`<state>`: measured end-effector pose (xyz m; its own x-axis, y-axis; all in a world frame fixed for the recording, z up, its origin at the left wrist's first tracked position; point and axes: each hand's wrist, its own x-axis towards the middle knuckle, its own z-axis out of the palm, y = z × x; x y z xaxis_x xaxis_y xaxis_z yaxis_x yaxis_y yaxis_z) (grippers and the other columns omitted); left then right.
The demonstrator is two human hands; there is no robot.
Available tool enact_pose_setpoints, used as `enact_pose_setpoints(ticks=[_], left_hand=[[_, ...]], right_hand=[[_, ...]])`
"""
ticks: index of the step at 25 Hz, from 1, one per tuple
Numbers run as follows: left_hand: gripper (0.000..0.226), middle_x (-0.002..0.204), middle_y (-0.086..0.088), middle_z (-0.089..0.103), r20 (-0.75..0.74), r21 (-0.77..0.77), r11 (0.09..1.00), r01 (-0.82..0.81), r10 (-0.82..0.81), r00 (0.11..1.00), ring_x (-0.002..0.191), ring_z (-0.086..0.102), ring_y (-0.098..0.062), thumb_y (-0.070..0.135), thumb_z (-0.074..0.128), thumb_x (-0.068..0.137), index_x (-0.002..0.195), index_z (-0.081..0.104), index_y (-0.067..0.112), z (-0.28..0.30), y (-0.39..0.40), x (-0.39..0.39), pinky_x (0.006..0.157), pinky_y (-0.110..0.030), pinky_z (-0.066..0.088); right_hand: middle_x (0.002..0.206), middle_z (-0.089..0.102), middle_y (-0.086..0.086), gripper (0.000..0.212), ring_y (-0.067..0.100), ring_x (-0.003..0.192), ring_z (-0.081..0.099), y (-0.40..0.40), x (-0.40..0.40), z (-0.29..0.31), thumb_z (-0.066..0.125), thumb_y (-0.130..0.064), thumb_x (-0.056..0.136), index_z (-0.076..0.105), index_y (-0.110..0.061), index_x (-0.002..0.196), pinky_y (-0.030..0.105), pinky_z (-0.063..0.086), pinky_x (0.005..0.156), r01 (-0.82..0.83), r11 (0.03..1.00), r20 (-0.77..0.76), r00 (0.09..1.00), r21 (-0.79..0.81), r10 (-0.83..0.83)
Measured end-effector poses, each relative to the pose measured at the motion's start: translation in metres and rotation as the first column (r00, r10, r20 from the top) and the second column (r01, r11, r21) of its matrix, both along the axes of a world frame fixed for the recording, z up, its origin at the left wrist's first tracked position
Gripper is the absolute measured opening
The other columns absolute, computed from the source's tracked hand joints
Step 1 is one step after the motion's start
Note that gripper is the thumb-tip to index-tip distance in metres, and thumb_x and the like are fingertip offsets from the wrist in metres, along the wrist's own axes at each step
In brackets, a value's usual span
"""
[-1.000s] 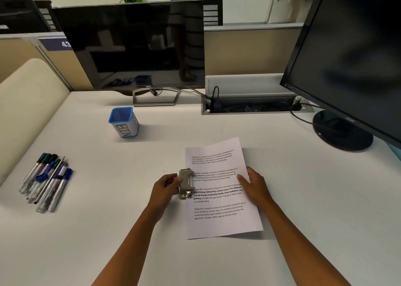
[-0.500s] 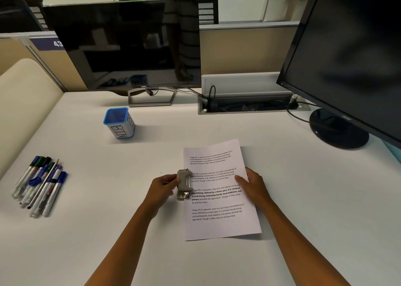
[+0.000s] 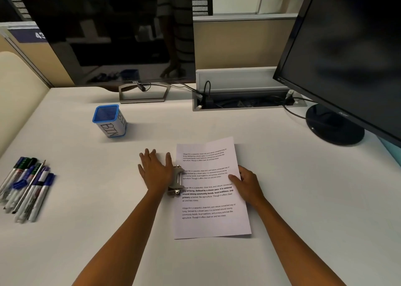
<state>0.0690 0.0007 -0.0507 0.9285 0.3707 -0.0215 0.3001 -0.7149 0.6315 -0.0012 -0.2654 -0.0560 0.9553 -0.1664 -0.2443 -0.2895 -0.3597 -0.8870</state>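
A printed sheet of paper point(image 3: 211, 201) lies on the white desk point(image 3: 303, 198) in front of me. A small grey metal hole punch point(image 3: 176, 182) sits over the sheet's left edge. My left hand point(image 3: 155, 170) lies flat with straight, spread fingers, its right side over the punch. My right hand point(image 3: 246, 182) rests on the sheet's right edge, fingers lightly bent and pressing the paper down.
A blue-rimmed cup marked BIN point(image 3: 110, 120) stands to the upper left. Several marker pens point(image 3: 27, 189) lie at the left edge. One dark monitor point(image 3: 112, 38) stands behind, another point(image 3: 351, 53) on the right with its round base point(image 3: 335, 126). A cable tray point(image 3: 243, 101) is at the back.
My left hand let go of its pinch on the punch and now lies flat with straight fingers over it. The right hand and the sheet stayed put.
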Motion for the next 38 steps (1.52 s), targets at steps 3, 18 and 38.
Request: enact_pose_setpoints(ticks=[3,18,38], left_hand=[[0.072,0.165,-0.008,0.014,-0.133,-0.042,0.998,-0.036,0.03,0.991,0.153,0.001,-0.025,0.056,0.036,0.099,0.154,0.027,0.01,-0.002,-0.002,0.009,0.122,-0.051,-0.002],[0.075,0.166,-0.006,0.007,-0.24,0.047,0.996,-0.074,0.083,0.967,0.153,-0.004,-0.024,0.062,0.028,0.097,0.156,0.022,0.017,-0.002,-0.007,0.019,0.118,-0.06,-0.007],[0.071,0.166,0.002,0.008,-0.178,0.165,0.986,-0.013,0.043,0.983,0.153,-0.006,-0.021,0.063,0.031,0.095,0.156,0.021,0.027,-0.02,0.0,0.019,0.117,-0.06,-0.012]], right_hand=[[0.104,0.07,-0.008,0.028,-0.004,0.086,0.065,0.001,0.003,0.0,0.058,-0.01,0.094,0.065,-0.013,0.12,0.006,0.05,0.065,-0.007,1.0,-0.009,1.0,-0.002,0.007],[0.113,0.071,-0.003,0.03,0.012,0.097,0.068,0.011,0.015,-0.005,0.058,-0.011,0.095,0.062,-0.012,0.125,0.012,0.053,0.075,-0.058,0.998,-0.001,0.998,0.008,0.058],[0.113,0.07,-0.01,0.031,-0.013,0.09,0.065,0.012,0.013,-0.013,0.056,-0.015,0.097,0.06,-0.015,0.127,0.005,0.05,0.073,-0.069,0.997,0.02,0.997,-0.032,0.07]])
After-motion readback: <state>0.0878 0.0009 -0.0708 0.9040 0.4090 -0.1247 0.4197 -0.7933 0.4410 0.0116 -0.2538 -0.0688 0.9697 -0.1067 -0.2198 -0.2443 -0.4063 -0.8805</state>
